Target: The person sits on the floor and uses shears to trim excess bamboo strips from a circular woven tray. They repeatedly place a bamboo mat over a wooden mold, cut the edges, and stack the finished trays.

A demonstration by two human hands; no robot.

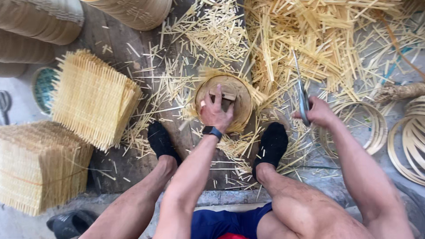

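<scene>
Between my two black-socked feet (270,144), on the dark wooden board (110,44), sits the round woven bamboo basket (241,99) I am working on. My left hand (215,114) presses down into it, fingers (218,95) curled and closed over a small wooden block (224,93) that lies inside against the woven bottom. My right hand (319,113) is off to the side, well apart from the basket, fist closed around the handle of a long metal blade (301,84) that points up and away from me.

As I judge it, this is the trimming step: the mat is pressed into its ring and the loose ends want cutting. The next move calls for bringing the blade across to the rim while my left hand holds the block firm so the basket does not shift, and for keeping my thumb clear of the edge.

It looks pale yellow, shallow and circular, with a ragged fringe of strip ends sticking out around the far and left side of the rim. Cut bamboo offcuts (310,40) lie thick around it. Square woven mats (93,97) are stacked to my left, and bent bamboo hoops (409,141) lie at my right.
</scene>
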